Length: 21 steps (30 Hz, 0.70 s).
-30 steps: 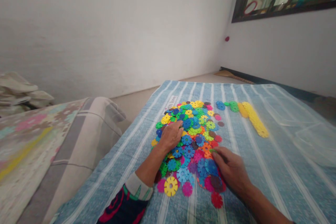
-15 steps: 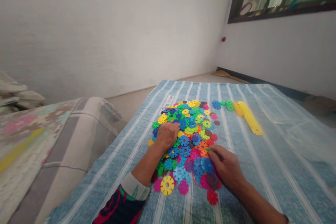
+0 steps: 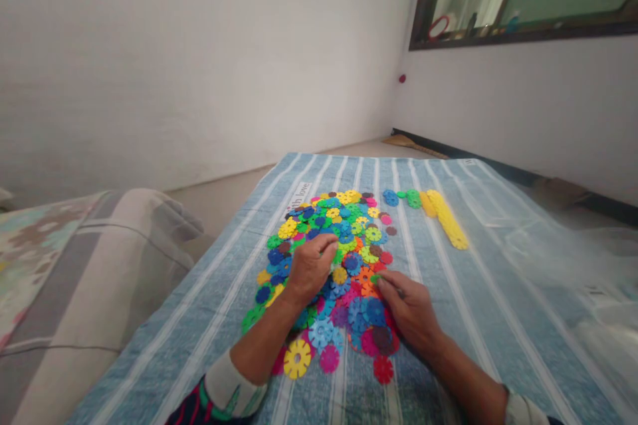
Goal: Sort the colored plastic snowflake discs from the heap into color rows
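Observation:
A wide spread of colourful notched plastic discs [image 3: 297, 358], shaped like snowflakes or gears, lies overlapping on a striped blue cloth. My left hand [image 3: 312, 269] is over the middle of the spread, its thumb and fingers pinched together; whatever they hold is hidden. Toward the right edge of the discs, my right hand [image 3: 411, 309] pinches a small green disc [image 3: 375, 278] between thumb and fingers. Orange discs [image 3: 366, 277] lie just beside it, and blue and red ones are below.
Yellow discs [image 3: 448, 222] form a long joined row at the right, with green [image 3: 413, 198] and blue discs [image 3: 391, 197] to its left. Clear plastic bags [image 3: 543, 246] lie on the cloth's right side. A cloth-covered surface [image 3: 144, 232] stands at the left.
The view has swung slightly right. My left hand has moved a little toward the right hand over the discs, uncovering some at its left. My right hand still holds the green disc.

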Motion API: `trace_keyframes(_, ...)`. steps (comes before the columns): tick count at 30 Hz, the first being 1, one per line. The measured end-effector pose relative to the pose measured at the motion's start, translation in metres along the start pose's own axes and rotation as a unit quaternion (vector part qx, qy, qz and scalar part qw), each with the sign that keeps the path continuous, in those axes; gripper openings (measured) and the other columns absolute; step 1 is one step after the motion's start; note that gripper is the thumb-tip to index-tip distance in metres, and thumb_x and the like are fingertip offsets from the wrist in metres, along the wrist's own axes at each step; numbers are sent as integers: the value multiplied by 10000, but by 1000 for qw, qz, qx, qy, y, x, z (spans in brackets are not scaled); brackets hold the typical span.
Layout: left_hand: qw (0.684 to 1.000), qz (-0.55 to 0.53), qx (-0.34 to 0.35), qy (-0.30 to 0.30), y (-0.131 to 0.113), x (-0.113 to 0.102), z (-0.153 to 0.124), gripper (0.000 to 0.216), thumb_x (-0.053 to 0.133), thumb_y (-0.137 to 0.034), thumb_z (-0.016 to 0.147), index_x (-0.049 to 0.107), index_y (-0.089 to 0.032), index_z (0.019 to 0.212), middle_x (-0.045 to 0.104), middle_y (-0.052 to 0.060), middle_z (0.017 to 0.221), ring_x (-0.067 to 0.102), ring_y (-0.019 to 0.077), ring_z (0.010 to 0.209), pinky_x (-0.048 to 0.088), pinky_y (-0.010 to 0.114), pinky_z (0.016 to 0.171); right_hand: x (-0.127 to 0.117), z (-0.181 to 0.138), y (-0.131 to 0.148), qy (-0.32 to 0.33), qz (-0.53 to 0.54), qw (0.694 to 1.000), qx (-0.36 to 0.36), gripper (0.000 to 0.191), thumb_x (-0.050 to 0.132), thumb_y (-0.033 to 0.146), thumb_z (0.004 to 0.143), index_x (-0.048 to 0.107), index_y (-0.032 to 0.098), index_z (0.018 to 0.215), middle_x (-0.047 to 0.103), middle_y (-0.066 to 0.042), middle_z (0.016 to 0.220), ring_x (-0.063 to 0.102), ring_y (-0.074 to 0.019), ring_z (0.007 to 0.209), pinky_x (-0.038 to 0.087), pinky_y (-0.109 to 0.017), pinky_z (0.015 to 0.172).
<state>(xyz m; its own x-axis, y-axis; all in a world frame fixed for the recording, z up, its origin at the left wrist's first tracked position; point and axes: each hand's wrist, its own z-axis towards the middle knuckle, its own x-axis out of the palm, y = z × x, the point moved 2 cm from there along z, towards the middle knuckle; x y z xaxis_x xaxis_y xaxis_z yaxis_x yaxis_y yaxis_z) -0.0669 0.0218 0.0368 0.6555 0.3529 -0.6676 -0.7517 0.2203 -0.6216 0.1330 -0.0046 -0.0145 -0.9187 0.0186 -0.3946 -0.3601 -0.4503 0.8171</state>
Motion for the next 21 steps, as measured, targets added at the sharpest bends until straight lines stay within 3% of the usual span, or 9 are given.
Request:
trace_keyframes(6, 996, -74, 9, 49, -31, 19, -20, 247, 469, -295, 820, 693, -201, 867, 735, 4, 869, 675, 152, 813, 520, 241, 755, 5, 5, 7, 14, 58, 998, 4, 231, 508, 293, 866, 710, 207, 937, 714, -25, 851, 650, -155, 750, 506, -252, 694)
trace_keyframes(13, 996, -79, 29, 29, -36, 31, -32, 229, 485, -340, 816, 684, -234, 851, 736, 3, 832, 685, 161, 776, 535, 259, 754, 7, 11, 14, 15, 90, 996, 4, 234, 512, 269, 862, 713, 233, 976, 724, -13, 884, 664, -158, 792, 516, -253, 729)
trace_keyframes(21, 982, -138, -93, 88, -31, 37, -32, 338, 506, -404, 791, 648, -190, 1011, 734, -1, 735, 690, 178, 678, 558, 284, 683, 4, 13, 14, 9, 20, 1000, -18, 190, 547, 220, 827, 716, 231, 911, 725, -9, 859, 655, -156, 786, 483, -255, 753)
